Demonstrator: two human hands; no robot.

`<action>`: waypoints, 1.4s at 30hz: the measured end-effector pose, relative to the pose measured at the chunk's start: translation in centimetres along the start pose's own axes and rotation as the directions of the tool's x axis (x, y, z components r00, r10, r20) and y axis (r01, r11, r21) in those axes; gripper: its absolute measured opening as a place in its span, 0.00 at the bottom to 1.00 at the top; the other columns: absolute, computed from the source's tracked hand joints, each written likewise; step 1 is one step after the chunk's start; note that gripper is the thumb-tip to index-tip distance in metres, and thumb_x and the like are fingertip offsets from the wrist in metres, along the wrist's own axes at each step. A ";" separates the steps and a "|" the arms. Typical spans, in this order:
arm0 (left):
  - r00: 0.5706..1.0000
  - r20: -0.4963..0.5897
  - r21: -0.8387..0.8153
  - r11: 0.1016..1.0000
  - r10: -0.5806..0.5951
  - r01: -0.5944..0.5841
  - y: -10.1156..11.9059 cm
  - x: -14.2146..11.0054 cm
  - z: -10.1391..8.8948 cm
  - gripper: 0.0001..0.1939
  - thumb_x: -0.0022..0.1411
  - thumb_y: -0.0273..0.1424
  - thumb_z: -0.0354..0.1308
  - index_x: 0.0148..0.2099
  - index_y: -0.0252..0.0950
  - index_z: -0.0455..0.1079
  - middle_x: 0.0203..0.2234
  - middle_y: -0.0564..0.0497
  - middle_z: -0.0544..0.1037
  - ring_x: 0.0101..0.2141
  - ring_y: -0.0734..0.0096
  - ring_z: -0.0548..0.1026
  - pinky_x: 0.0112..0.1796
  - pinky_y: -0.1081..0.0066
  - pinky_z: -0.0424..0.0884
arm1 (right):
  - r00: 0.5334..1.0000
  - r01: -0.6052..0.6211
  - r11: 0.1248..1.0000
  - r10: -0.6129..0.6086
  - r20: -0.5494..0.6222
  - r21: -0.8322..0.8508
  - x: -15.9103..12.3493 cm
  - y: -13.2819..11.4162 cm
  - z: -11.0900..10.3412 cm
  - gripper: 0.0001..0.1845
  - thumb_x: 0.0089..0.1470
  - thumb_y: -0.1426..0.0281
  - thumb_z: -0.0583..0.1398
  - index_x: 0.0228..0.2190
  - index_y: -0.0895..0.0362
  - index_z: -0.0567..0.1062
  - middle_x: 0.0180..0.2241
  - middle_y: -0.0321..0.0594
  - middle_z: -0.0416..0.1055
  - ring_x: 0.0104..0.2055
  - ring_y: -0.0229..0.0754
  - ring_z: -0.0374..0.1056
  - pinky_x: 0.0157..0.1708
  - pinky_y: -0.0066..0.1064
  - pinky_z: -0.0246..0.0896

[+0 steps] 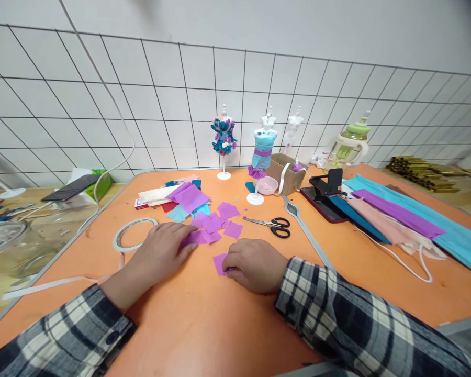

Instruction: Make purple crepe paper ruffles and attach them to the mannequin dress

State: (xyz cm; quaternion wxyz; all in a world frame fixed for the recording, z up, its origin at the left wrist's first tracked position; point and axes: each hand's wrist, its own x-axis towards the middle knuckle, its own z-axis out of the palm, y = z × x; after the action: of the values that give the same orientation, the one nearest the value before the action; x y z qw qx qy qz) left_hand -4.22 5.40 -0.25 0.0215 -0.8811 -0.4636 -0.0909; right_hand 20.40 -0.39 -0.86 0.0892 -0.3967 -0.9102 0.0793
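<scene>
My right hand (257,264) is closed, thumb and fingers pinching the edge of a small purple crepe paper square (219,264) just above the orange table. My left hand (160,248) lies with its fingers stretched over the near edge of a loose pile of purple paper squares (212,224), the thumb apart from the fingers. Its fingertips touch one purple piece (195,237), partly hidden under them. Scissors (272,225) with black handles lie to the right of the pile, blades pointing left. A roll of white tape (120,235) lies beside my left hand, its loose strip trailing left.
Behind the pile are folded purple paper (188,197) and other coloured strips. Small dress forms, one blue-wrapped (264,146) and one with teal ruffles (223,137), stand at the back near a cardboard box (284,173). A phone (324,204), paper strips (400,209) and a bottle (349,146) are rightward.
</scene>
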 end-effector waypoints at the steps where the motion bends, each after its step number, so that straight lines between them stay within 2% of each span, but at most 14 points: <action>1: 0.999 0.037 0.002 1.000 -0.020 0.020 -0.3 0.1 -0.2 0.17 0.65 0.40 0.49 0.48 0.39 0.74 0.42 0.45 0.80 0.44 0.55 0.75 0.44 0.59 0.64 | 1.000 -0.003 1.000 0.002 0.009 0.003 0.0 0.0 -0.1 0.08 0.60 0.67 0.58 0.36 0.52 0.78 0.35 0.37 0.74 0.39 0.41 0.67 0.32 0.32 0.53; 5: 0.966 0.201 0.029 0.987 -0.160 0.157 0.0 -0.1 -1.3 0.18 0.64 0.43 0.48 0.37 0.41 0.76 0.29 0.48 0.81 0.31 0.58 0.77 0.28 0.67 0.63 | 0.999 -0.015 1.000 0.015 0.034 0.006 -0.1 -0.1 -0.4 0.08 0.59 0.67 0.58 0.38 0.52 0.77 0.36 0.36 0.74 0.39 0.41 0.67 0.31 0.31 0.52; 8: 0.948 0.270 -0.092 0.976 -0.166 0.197 1.0 -0.6 -1.7 0.21 0.66 0.46 0.46 0.38 0.44 0.77 0.27 0.51 0.81 0.28 0.62 0.77 0.26 0.69 0.62 | 0.999 0.005 1.000 -0.005 0.039 0.007 -0.2 -0.2 -0.4 0.08 0.59 0.66 0.58 0.39 0.52 0.77 0.36 0.36 0.73 0.39 0.41 0.67 0.31 0.31 0.53; 13: 0.971 0.204 -0.236 0.969 0.128 -0.078 0.4 -0.7 -1.6 0.14 0.64 0.37 0.51 0.44 0.46 0.77 0.39 0.51 0.80 0.40 0.63 0.76 0.40 0.69 0.68 | 0.992 -0.123 0.989 0.123 -0.011 -0.084 -0.1 0.9 -0.6 0.11 0.61 0.66 0.56 0.40 0.54 0.76 0.38 0.40 0.74 0.41 0.43 0.68 0.35 0.32 0.55; 15: 0.956 0.190 -0.238 0.955 0.224 -0.177 -0.2 -0.8 -1.7 0.12 0.62 0.32 0.54 0.45 0.44 0.76 0.42 0.50 0.78 0.44 0.63 0.75 0.44 0.68 0.67 | 0.983 -0.181 0.979 0.180 -0.021 -0.098 0.0 1.5 -0.6 0.11 0.62 0.66 0.55 0.41 0.54 0.76 0.39 0.41 0.74 0.43 0.44 0.68 0.38 0.33 0.56; 18: 0.921 0.229 -0.277 0.928 0.314 -0.248 0.4 -1.1 -1.8 0.11 0.60 0.30 0.56 0.45 0.43 0.75 0.38 0.50 0.78 0.40 0.65 0.75 0.41 0.69 0.67 | 0.980 -0.200 0.976 0.198 -0.034 -0.083 0.0 1.7 -0.7 0.11 0.61 0.66 0.57 0.42 0.53 0.76 0.41 0.40 0.73 0.44 0.44 0.68 0.37 0.32 0.57; 20: 0.908 0.239 -0.293 0.917 0.344 -0.270 1.8 -1.3 -1.5 0.10 0.60 0.32 0.57 0.45 0.43 0.74 0.35 0.51 0.78 0.37 0.65 0.75 0.38 0.69 0.67 | 0.967 -0.237 0.969 0.228 -0.113 -0.075 -0.1 1.3 -0.7 0.11 0.60 0.66 0.58 0.44 0.53 0.75 0.44 0.40 0.72 0.45 0.44 0.68 0.35 0.32 0.57; 23: 0.963 0.190 -0.253 0.957 0.190 -0.139 4.1 -1.5 -0.6 0.10 0.61 0.38 0.58 0.43 0.41 0.74 0.31 0.52 0.77 0.33 0.65 0.74 0.34 0.68 0.65 | 0.932 -0.285 0.958 0.267 -0.245 -0.041 -0.2 0.2 -0.5 0.11 0.61 0.67 0.56 0.43 0.54 0.75 0.45 0.41 0.71 0.44 0.43 0.67 0.35 0.31 0.56; 25: 0.984 0.165 -0.257 0.966 0.063 -0.019 5.1 -1.5 0.0 0.12 0.62 0.41 0.57 0.44 0.41 0.72 0.29 0.52 0.76 0.31 0.65 0.73 0.30 0.69 0.64 | 0.939 -0.251 0.968 0.246 -0.241 0.012 -0.2 -0.6 -0.2 0.10 0.61 0.67 0.56 0.41 0.54 0.76 0.40 0.40 0.73 0.41 0.41 0.68 0.35 0.31 0.56; 27: 0.984 0.174 -0.290 0.956 0.022 0.030 5.2 -1.6 0.2 0.12 0.62 0.40 0.56 0.45 0.41 0.71 0.29 0.53 0.76 0.30 0.66 0.73 0.29 0.70 0.63 | 0.965 -0.172 0.982 0.183 -0.186 0.074 -0.2 -1.2 0.5 0.08 0.59 0.67 0.59 0.38 0.54 0.77 0.35 0.37 0.74 0.38 0.40 0.67 0.36 0.31 0.56; 31: 0.975 0.152 -0.286 0.952 0.160 -0.111 3.5 -1.8 -1.1 0.12 0.61 0.30 0.55 0.47 0.42 0.71 0.33 0.52 0.78 0.34 0.65 0.74 0.34 0.68 0.66 | 0.989 -0.047 0.997 0.055 -0.135 0.061 0.0 -1.7 1.7 0.06 0.57 0.66 0.61 0.35 0.54 0.78 0.34 0.37 0.75 0.38 0.41 0.66 0.37 0.32 0.55; 35: 0.947 0.069 -0.250 0.924 0.315 -0.289 2.9 -2.0 -2.3 0.07 0.63 0.31 0.54 0.39 0.41 0.74 0.36 0.51 0.77 0.39 0.63 0.73 0.39 0.65 0.66 | 0.992 -0.044 0.998 0.048 -0.113 0.037 0.0 -1.5 1.6 0.07 0.58 0.65 0.61 0.34 0.53 0.79 0.32 0.36 0.75 0.37 0.41 0.65 0.37 0.32 0.54; 38: 0.945 0.063 -0.230 0.926 0.322 -0.300 4.1 -2.0 -1.7 0.06 0.63 0.33 0.56 0.39 0.41 0.75 0.35 0.51 0.77 0.38 0.63 0.72 0.39 0.65 0.66 | 0.994 -0.032 0.999 0.034 -0.104 0.024 -0.2 -1.4 1.1 0.09 0.59 0.64 0.60 0.35 0.54 0.79 0.33 0.37 0.76 0.37 0.42 0.66 0.37 0.33 0.54; 42: 0.956 0.082 -0.191 0.946 0.282 -0.263 5.6 -2.1 -0.5 0.08 0.63 0.26 0.54 0.36 0.39 0.75 0.32 0.52 0.78 0.35 0.65 0.73 0.38 0.65 0.66 | 0.996 -0.019 1.000 0.018 -0.092 -0.002 -0.3 -1.4 0.7 0.10 0.61 0.67 0.57 0.35 0.54 0.79 0.34 0.38 0.77 0.37 0.42 0.66 0.38 0.33 0.53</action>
State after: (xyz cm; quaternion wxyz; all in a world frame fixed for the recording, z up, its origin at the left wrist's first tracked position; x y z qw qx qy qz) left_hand -0.82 0.46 0.18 -0.0700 -0.9387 -0.3278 -0.0804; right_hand 19.42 -1.59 -1.29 0.1295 -0.4084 -0.9015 0.0604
